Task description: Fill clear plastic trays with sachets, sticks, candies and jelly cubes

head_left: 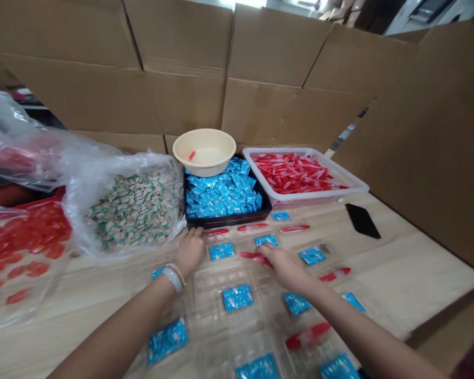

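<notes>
Right hand (282,263): fingers brought together, nearly no gap, in a pinch on the right end of a red stick (247,255). Stick located over the clear trays (209,284) on the bench (418,252), just nearer the wearer than a blue packet (266,240). Its long axis runs roughly left-right, free end pointing left, slight slant down toward the right; blur hides whether a second stick shares the grasp. Left hand (191,251): fingers extended forward, tips near the front edge of the black tray (229,217) and just beside the left end of another red stick (216,231); cannot tell whether they grip anything. That other stick also lies crosswise.
</notes>
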### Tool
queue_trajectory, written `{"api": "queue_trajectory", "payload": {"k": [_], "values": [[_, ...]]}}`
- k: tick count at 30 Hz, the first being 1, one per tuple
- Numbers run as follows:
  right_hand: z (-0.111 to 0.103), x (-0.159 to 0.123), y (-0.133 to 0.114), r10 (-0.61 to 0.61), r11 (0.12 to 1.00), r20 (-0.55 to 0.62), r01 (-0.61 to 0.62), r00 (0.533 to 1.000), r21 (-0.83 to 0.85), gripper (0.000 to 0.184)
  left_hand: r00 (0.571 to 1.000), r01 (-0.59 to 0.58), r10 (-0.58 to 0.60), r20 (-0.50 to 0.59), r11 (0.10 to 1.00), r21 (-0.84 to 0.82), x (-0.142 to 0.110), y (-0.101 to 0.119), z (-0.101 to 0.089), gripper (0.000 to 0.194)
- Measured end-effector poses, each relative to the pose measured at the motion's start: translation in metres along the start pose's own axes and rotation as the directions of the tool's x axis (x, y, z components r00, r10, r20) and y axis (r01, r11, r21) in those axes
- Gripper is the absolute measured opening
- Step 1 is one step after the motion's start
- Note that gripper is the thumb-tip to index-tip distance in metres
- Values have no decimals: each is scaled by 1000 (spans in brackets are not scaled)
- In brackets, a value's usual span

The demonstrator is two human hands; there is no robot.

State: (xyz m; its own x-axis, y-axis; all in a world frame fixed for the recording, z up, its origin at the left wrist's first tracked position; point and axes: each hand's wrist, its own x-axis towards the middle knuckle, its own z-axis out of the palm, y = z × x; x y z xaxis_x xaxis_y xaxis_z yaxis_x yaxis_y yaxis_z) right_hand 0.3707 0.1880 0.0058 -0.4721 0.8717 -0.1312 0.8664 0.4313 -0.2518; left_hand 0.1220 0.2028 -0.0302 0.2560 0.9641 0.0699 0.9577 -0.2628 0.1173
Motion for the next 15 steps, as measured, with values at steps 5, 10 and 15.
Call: {"api": "queue_trajectory", "payload": {"k": [5,10,15], "values": [[25,23,-60,-120,971,108,140,987,-196,23,995,-99,98,-17,988,-120,-24,-6,16,40],[23,13,-74,-104,971,80,118,991,-208,23,994,-75,59,-92,981,-176,-50,-4,7,40],[44,-50,-75,-251,960,22,252,968,-124,43,971,-239,233,-56,948,-209,-129,9,2,54]]}}
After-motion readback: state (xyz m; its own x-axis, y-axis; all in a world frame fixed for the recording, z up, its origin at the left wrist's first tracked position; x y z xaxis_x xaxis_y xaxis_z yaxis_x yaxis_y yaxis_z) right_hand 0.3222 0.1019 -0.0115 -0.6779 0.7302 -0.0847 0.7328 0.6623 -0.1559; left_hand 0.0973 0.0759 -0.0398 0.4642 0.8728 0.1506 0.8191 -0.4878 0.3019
